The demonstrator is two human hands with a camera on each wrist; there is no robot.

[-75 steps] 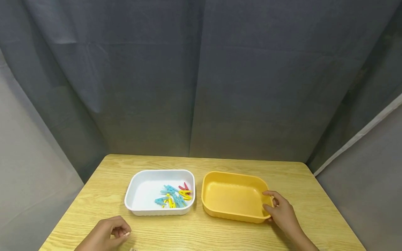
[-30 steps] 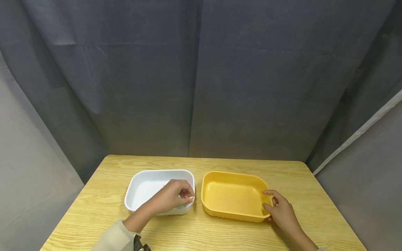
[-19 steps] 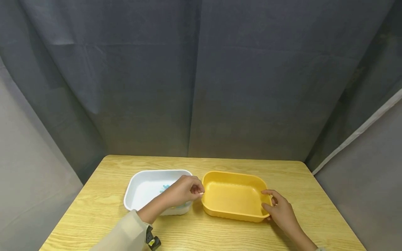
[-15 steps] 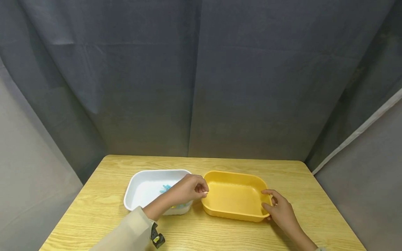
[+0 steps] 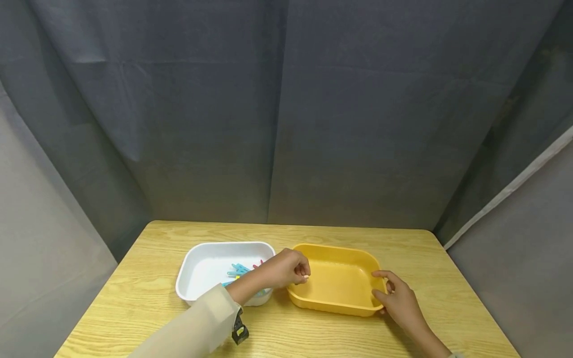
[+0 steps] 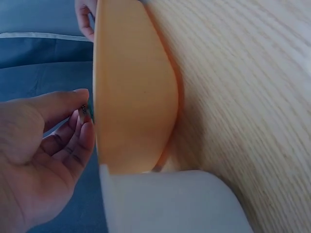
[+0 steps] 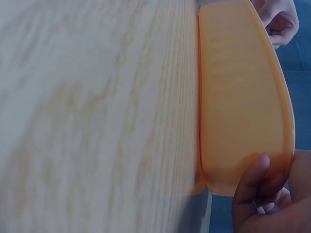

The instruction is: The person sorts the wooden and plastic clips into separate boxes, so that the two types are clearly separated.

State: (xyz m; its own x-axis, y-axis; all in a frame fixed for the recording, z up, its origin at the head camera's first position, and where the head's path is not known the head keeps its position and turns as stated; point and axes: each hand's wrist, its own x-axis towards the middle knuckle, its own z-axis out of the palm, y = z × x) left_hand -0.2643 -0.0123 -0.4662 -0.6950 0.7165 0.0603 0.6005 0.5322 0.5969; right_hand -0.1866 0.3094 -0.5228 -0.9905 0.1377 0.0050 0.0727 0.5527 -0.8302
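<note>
My left hand (image 5: pixel 291 268) is over the left end of the yellow tray (image 5: pixel 333 307), thumb and fingertips pinching a small pale piece (image 6: pixel 83 112). In the left wrist view that piece shows a dark ridged part; most of it is hidden by the fingers. My right hand (image 5: pixel 400 301) grips the right end of the yellow tray, its thumb (image 7: pixel 255 177) on the outer wall in the right wrist view. A white tray (image 5: pixel 192 268) stands to the left, holding several blue clothespins (image 5: pixel 237 270), with bits of yellow and red partly hidden behind the left forearm.
Both trays stand side by side on a light wood table (image 5: pixel 147 308), a narrow gap between them. Dark grey curtains (image 5: pixel 358 124) hang behind the table's far edge. A dark watch-like band (image 5: pixel 239 328) sits on the left wrist.
My left hand has moved from the near left of the table, across the white tray, to over the yellow tray's left end, still pinching the small piece. The right hand keeps its hold.
</note>
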